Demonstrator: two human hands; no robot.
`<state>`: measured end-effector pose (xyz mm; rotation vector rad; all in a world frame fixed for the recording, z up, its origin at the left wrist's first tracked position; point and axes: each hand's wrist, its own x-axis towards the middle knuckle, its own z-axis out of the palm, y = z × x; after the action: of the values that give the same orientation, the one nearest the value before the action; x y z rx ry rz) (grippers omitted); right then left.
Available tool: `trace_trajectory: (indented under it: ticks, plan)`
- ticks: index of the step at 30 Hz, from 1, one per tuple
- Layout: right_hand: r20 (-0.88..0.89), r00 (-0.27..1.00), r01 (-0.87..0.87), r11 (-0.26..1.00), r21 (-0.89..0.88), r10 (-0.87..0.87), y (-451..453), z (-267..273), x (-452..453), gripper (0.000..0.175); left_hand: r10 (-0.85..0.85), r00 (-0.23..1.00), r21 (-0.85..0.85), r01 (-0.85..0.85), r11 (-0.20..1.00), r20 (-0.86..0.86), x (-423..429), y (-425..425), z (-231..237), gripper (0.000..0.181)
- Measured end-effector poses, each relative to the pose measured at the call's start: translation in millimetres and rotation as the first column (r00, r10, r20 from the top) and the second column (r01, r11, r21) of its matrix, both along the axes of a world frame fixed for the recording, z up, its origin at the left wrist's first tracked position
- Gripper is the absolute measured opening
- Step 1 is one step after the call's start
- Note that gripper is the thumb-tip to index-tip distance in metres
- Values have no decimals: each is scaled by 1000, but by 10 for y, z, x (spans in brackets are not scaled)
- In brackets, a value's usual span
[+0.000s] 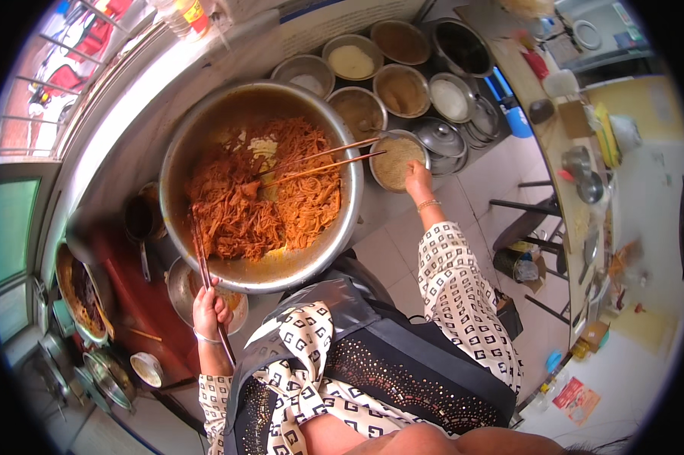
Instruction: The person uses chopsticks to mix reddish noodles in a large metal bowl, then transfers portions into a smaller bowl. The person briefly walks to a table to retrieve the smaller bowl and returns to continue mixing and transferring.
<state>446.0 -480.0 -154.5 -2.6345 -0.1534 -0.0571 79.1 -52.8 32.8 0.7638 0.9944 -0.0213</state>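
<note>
A large metal basin (350, 227) holds shredded food (237, 219) coated in red-orange seasoning, with a pale yellowish patch (262, 149) near its upper middle. My left hand (210, 310), at the basin's near left rim, grips dark chopsticks (200, 242) whose tips reach the food's left edge. Two more long chopsticks (319, 170) lean over the right rim, their far ends in the food. Right of the basin is a metal bowl (374, 177) of tan granules (396, 162). My right hand (419, 181) is closed over its lower right rim; the fingertips are partly hidden.
Several metal bowls of powders, including white powder (450, 99) and brown powder (402, 88), crowd behind. Lidded pots (441, 136) stand beside them. At left are a ladle (143, 244), a pan (177, 284) and a stained pot (83, 296). A cluttered table (575, 227) runs along the right.
</note>
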Motion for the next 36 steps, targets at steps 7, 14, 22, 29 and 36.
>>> trace_trajectory:
  ticks: [7,14,22,29,36]
  plan:
    - [-261,963,-7,958,-286,-71,380,4,213,33,-14,989,74,26,997,-150,150,-103,95,19]
    - [-180,982,-77,995,-65,64,-49,-918,319,21,-1,979,63,14,998,-206,161,-142,69,17]
    - [-737,659,699,240,674,151,-5,39,273,18,68,991,56,-62,997,-116,88,-77,74,20]
    - [-594,573,366,472,802,565,1242,1615,-170,16,88,996,32,-88,996,-3,-25,9,111,20]
    - [-565,335,-197,642,741,754,3146,1683,-762,15,75,997,29,-76,997,25,-299,12,78,21]
